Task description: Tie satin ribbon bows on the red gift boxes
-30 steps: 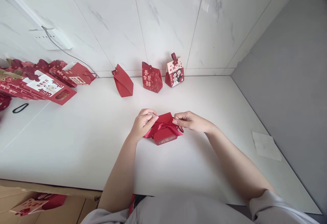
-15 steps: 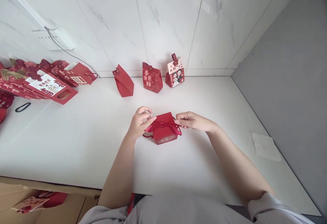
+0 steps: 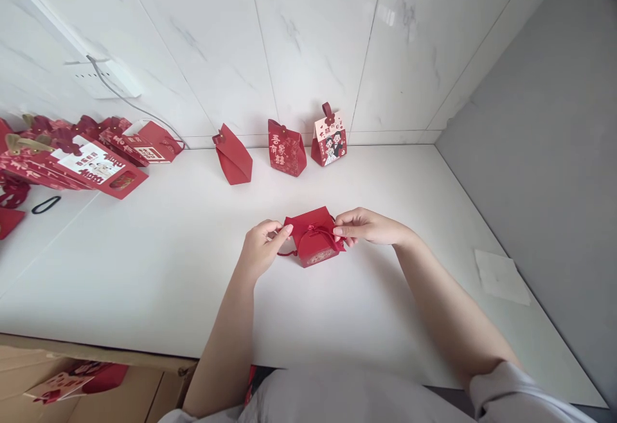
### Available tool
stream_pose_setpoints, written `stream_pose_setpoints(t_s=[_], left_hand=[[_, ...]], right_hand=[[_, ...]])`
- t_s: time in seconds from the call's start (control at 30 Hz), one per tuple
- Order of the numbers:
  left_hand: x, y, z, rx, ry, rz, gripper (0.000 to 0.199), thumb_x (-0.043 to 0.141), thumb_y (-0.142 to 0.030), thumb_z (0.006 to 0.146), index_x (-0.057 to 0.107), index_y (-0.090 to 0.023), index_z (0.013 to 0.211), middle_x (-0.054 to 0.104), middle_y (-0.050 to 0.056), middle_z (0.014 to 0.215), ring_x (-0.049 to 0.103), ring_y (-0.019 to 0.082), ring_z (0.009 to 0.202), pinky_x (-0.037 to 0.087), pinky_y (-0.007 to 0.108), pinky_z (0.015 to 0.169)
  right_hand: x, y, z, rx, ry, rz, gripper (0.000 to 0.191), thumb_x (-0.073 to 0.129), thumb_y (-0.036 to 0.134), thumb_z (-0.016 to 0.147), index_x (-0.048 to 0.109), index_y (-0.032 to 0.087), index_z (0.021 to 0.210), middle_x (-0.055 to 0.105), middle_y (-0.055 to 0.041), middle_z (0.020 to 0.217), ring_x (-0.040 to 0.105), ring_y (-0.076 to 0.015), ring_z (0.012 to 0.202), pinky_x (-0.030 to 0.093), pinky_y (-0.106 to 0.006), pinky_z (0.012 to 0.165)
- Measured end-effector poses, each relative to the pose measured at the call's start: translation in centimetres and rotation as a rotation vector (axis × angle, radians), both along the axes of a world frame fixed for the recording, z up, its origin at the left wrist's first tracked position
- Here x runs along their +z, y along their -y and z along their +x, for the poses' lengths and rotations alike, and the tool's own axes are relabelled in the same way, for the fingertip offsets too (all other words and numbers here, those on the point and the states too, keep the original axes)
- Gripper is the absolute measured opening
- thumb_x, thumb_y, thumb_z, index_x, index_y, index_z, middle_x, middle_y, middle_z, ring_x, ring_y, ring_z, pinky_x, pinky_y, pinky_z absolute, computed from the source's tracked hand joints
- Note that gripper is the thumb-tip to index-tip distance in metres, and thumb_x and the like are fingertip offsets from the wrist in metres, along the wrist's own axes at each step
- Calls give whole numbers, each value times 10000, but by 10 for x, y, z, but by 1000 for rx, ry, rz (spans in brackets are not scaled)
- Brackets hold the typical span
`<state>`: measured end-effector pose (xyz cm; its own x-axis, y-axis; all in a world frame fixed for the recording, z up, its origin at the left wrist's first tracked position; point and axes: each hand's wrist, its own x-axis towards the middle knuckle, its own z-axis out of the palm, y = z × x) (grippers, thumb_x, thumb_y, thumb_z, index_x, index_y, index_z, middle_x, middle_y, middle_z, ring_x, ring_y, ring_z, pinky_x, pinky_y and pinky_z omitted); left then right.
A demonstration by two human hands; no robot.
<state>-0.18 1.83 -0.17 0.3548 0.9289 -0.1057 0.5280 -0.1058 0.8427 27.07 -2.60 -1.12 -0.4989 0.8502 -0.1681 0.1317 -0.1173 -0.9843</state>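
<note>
- Generally, smooth white counter (image 3: 159, 301) meets veined, glossy tile wall (image 3: 313, 44) at far side; matte grey panel (image 3: 544, 127) at right.
- Three upright paper boxes (image 3: 288, 153) near wall; folded red packages (image 3: 91, 164) heaped far left, beside black loop (image 3: 46, 205).
- Thin white sheet (image 3: 501, 276) at right.
- Red box (image 3: 311, 217), angular, on counter between hands.
- Left hand (image 3: 260, 246) and right hand (image 3: 373, 226) each closed narrowly, pinching satiny ribbon (image 3: 313, 229).
</note>
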Motion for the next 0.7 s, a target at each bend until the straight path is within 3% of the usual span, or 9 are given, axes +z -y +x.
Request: stream_pose_setpoints(t_s=[0.2,0.3,0.47,0.7], left_hand=[[-6,1,-3,-32,201,-261,361,607,-557,837,638,-203,779,625,29,805,612,185,817,534,280,677],[-13,0,-7,-41,261,-261,331,619,-525,841,651,-196,822,637,39,889,608,181,841,552,325,786],[-23,-6,-10,-108,301,-216,316,615,-483,858,624,-173,800,595,103,1288,630,209,968,533,344,852],[-21,-12,-18,-201,339,-258,298,632,-391,869,546,-177,679,601,94,1319,588,269,1178,492,408,964]], right_hand=[[-4,-3,-1,-45,-44,-38,406,594,550,882,586,171,736,588,-1,662,543,-124,631,443,-273,650],[-7,-5,-2,-93,-50,-21,436,589,576,873,552,179,697,571,4,664,537,-127,637,448,-278,656],[-13,-7,-3,-104,-35,-17,444,591,593,862,558,182,696,553,7,660,525,-132,636,456,-288,654],[-17,-9,-1,-106,-2,-8,426,596,552,876,572,175,680,538,25,615,490,-117,608,403,-273,641]])
